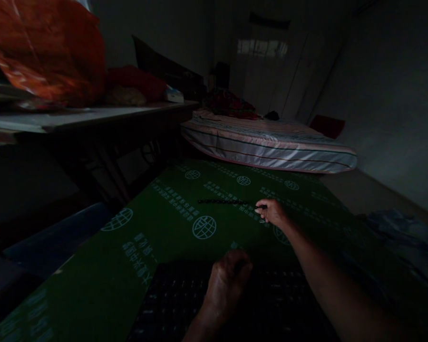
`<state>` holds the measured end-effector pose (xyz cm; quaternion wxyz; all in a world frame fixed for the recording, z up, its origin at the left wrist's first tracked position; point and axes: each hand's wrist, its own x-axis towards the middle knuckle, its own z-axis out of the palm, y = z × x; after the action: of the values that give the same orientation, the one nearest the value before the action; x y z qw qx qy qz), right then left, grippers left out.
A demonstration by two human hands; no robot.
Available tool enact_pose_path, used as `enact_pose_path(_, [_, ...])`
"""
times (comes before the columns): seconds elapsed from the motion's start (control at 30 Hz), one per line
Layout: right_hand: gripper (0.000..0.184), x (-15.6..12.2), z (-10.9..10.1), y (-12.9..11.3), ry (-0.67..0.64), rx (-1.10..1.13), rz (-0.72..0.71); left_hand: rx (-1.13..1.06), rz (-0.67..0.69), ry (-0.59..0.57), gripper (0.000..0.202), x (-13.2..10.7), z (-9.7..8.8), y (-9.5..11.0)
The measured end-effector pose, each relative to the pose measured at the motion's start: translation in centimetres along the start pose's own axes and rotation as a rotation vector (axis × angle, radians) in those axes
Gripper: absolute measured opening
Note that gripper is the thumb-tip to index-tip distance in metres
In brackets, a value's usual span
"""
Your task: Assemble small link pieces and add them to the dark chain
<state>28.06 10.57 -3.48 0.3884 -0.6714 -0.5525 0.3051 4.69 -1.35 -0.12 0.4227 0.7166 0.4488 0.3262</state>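
Dim light here, and the right hand (270,212) is out over the green table (169,242), thumb and fingers pinched together on a small dark piece (261,207). That piece sits at the right end of a row (223,202) of little dark pieces, lined up across the middle of the table, just above one of the printed white globes (204,227). Too dark to say exactly what they are!

Down nearer the body, the left hand (231,273) is curled over the keyboard (174,294), fingers bent inward; whether it grips anything, I cannot tell. The keyboard lies dark at the table's near side, faint glints on its keys, partly covered by that left hand and forearm.

Over on the left, a big orange bag (53,52) rests on a side table (117,112), a small box (174,95) near its far end. Beyond the green table, there's a bed (271,147) in a striped sheet, with red cloth (231,104) heaped on it.
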Motion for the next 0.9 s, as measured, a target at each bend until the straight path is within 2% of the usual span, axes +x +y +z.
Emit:
enact_pose_path(0.2, [0.017,2.8,0.7,0.5,-0.026,-0.04,0.041,0.04,-0.014,-0.038,0.013,0.1,0.1,-0.3])
enact_pose_path(0.37, [0.018,4.2,1.0,0.9,-0.053,-0.077,0.066,0.052,-0.019,-0.016,0.011,0.1,0.3,-0.4])
enact_pose_path(0.9, [0.02,5.0,1.2,1.2,-0.08,-0.1,0.083,0.112,0.009,-0.037,0.013,0.1,0.2,-0.1])
